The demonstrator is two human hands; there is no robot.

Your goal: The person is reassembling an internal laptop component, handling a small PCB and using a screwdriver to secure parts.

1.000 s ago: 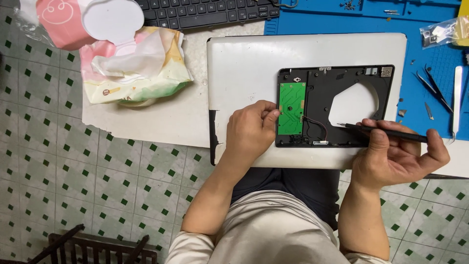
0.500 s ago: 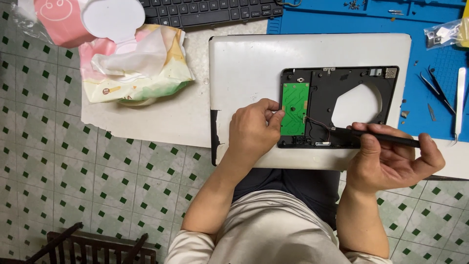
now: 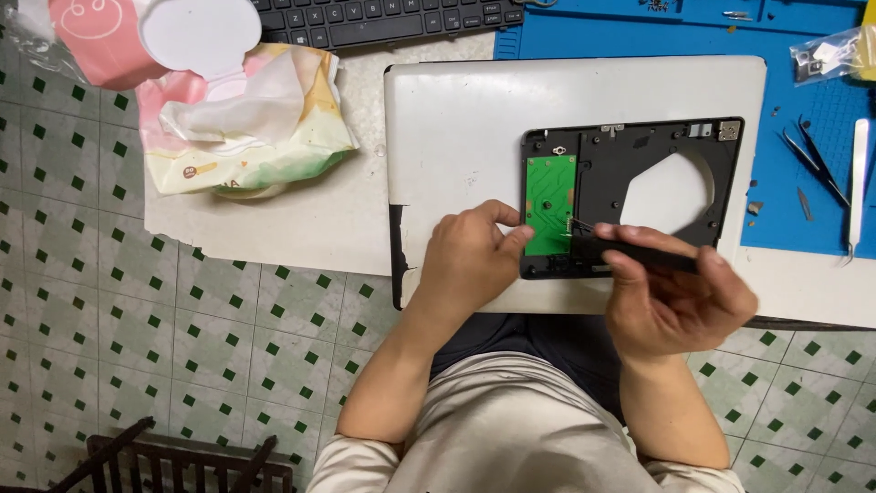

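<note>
Green is the small circuit board (image 3: 550,203), sitting at the left end of a black frame (image 3: 677,148) on a white panel (image 3: 474,119) on the desk (image 3: 301,224). In the head view, the left hand (image 3: 467,257) rests on the panel, its fingers pressed together on the board's near edge. The right hand (image 3: 677,297) pinches a black tool (image 3: 630,253) whose tip touches thin wires (image 3: 575,225) beside the board. The board sits in place and the frame's middle is open. Left lies a tissue pack (image 3: 239,123); far off, a keyboard (image 3: 383,18); right, tweezers (image 3: 814,162) on a blue mat (image 3: 803,82). Nothing blocks the hands.
</note>
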